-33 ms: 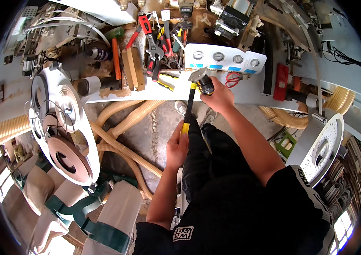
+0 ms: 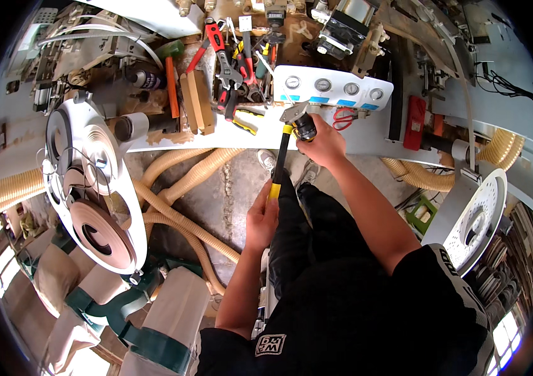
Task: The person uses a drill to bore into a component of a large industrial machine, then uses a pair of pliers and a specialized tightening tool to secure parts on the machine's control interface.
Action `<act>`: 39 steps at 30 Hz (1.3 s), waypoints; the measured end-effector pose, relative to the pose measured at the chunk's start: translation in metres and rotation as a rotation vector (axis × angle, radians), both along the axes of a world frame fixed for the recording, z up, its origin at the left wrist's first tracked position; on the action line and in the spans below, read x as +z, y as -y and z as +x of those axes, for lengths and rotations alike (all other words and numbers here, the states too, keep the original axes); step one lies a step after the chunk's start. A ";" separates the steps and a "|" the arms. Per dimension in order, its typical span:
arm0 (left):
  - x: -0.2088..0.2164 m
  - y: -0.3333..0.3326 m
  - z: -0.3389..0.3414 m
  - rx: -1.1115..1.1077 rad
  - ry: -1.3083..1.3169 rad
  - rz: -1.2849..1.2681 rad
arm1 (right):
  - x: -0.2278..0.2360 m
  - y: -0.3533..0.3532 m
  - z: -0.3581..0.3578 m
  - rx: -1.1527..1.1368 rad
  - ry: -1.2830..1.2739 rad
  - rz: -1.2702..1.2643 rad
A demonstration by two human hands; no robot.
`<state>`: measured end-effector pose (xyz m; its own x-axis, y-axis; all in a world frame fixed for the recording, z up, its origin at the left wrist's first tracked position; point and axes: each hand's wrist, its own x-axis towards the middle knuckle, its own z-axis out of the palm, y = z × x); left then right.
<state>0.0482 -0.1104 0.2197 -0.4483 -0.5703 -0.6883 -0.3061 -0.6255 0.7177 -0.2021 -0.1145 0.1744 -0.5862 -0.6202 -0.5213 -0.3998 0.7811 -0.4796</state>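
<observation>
A hammer (image 2: 282,153) with a black-and-yellow handle and a steel head stands nearly upright at upper centre of the frame, head uppermost against the white bench edge, handle slanting down-left.

Both arms bare from the elbow down, coming up from the lower edge. Left hand (image 2: 261,216) sits lower & closer to the body, fingers curled tight in a fist grip. Right hand (image 2: 321,139) reaches further fwd, arm nearly straight, fingers closed, knuckles up.
</observation>
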 end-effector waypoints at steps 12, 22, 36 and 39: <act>-0.024 0.002 -0.039 0.172 -0.109 -0.005 | -0.008 -0.002 0.001 0.063 -0.060 -0.058; -0.019 -0.013 0.010 0.095 0.009 0.109 | -0.017 -0.007 0.013 0.005 -0.069 -0.135; -0.031 -0.006 -0.017 0.125 0.000 -0.140 | -0.013 -0.004 0.018 0.043 -0.090 -0.112; -0.019 -0.018 0.007 0.026 0.030 -0.111 | -0.016 -0.005 0.018 -0.006 -0.073 -0.084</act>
